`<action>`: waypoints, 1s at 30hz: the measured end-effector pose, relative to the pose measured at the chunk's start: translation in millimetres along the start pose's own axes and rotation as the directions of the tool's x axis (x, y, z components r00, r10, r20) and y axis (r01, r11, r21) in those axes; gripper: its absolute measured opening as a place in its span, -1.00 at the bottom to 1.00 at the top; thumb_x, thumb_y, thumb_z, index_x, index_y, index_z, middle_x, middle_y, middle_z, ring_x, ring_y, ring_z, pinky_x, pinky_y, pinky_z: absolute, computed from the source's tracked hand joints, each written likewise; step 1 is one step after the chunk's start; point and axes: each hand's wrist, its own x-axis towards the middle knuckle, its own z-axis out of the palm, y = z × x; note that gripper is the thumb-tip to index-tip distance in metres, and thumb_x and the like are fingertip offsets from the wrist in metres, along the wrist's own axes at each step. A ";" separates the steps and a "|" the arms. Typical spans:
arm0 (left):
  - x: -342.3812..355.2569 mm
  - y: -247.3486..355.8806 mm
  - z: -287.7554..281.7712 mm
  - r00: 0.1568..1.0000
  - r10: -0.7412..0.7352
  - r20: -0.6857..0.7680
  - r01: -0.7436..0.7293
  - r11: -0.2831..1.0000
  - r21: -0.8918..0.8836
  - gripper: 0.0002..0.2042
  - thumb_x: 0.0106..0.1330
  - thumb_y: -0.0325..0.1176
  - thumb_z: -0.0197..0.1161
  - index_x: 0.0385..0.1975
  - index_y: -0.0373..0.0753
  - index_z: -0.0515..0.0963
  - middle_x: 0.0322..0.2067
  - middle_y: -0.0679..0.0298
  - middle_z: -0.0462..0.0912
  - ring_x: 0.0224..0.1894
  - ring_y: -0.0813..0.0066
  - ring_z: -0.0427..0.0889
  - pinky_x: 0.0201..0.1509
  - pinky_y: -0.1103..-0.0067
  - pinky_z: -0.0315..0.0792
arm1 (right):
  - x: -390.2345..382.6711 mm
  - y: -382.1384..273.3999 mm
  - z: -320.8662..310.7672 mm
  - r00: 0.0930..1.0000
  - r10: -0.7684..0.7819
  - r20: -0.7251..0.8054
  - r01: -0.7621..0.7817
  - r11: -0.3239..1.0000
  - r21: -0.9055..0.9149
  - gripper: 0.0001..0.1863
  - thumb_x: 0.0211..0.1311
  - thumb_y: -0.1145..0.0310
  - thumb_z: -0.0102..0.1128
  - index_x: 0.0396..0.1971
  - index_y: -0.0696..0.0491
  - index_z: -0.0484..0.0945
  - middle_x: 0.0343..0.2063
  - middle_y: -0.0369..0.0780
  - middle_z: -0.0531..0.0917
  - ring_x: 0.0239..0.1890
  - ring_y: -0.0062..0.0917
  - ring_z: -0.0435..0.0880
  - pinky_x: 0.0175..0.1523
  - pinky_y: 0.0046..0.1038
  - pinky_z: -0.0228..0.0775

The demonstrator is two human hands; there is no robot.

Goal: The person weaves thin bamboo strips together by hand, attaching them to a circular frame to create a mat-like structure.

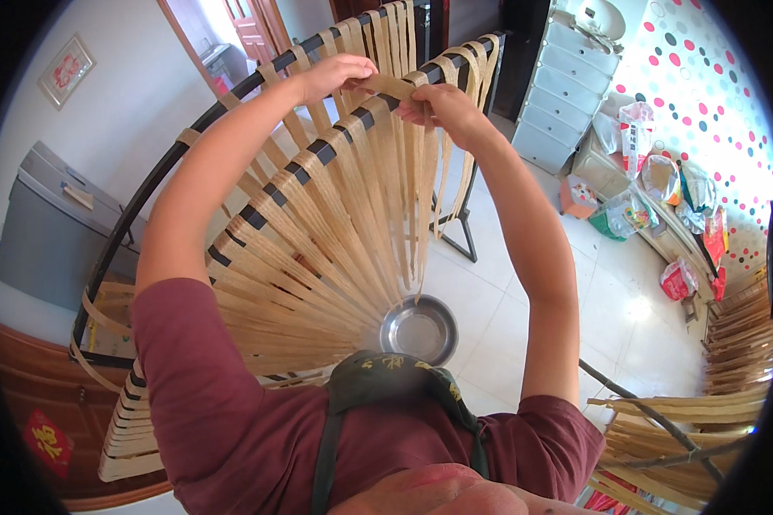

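Note:
Both my arms reach forward to a black rail (297, 172) draped with long, flat beige strips. Between my hands a short stretch of beige strip (390, 86) is pulled across, above the rail. My left hand (337, 75) pinches its left end with bent fingers. At its other end my right hand (445, 112) has thumb and fingers closed on it, near where more strips hang down. Many hanging strips (343, 197) fan down from the rail toward me. What the strips are made of cannot be told.
Farther back runs a second black rail (253, 83) with strips over it. A metal basin (448, 324) stands on the tiled floor below. Grey drawers (563, 94), bagged goods (636, 142) and more strips on a rack (734, 343) are on the right; a grey fridge (56, 232) is left.

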 end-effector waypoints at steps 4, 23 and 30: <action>12.3 -15.3 12.7 0.996 -0.072 -0.058 0.068 0.995 -0.068 -0.77 0.50 -0.25 -0.03 -0.28 -0.19 0.54 -0.42 0.48 0.43 -0.35 0.68 0.36 -0.21 0.65 0.27 | 5.1 9.4 4.0 0.995 0.098 -0.016 -0.092 0.973 0.211 -0.66 0.42 0.33 -0.03 -0.21 0.33 0.60 -0.31 -0.03 0.75 -0.29 -0.37 0.76 -0.05 -0.38 0.63; 45.2 0.4 48.2 0.979 -0.196 0.056 0.203 0.960 -0.193 -0.60 0.64 -0.30 -0.23 0.30 -0.30 0.38 0.24 0.37 0.50 0.29 0.54 0.44 0.32 0.53 0.38 | 11.7 38.5 13.7 0.783 -0.563 -0.264 0.076 0.509 -0.857 -0.44 0.24 0.32 0.28 0.17 0.12 0.25 0.03 0.10 0.56 -0.09 0.10 0.67 -0.02 -0.06 0.55; 49.8 -33.8 21.2 1.000 0.019 0.016 -0.021 0.993 0.112 -0.69 0.58 -0.33 0.03 0.26 -0.08 0.46 0.01 0.41 0.62 0.00 0.64 0.57 0.15 0.60 0.44 | 21.8 39.1 -14.5 0.720 -0.689 -0.084 0.385 0.498 -0.777 -0.58 0.26 0.41 0.11 0.14 0.03 0.37 -0.02 0.11 0.61 -0.12 0.12 0.65 -0.02 -0.01 0.51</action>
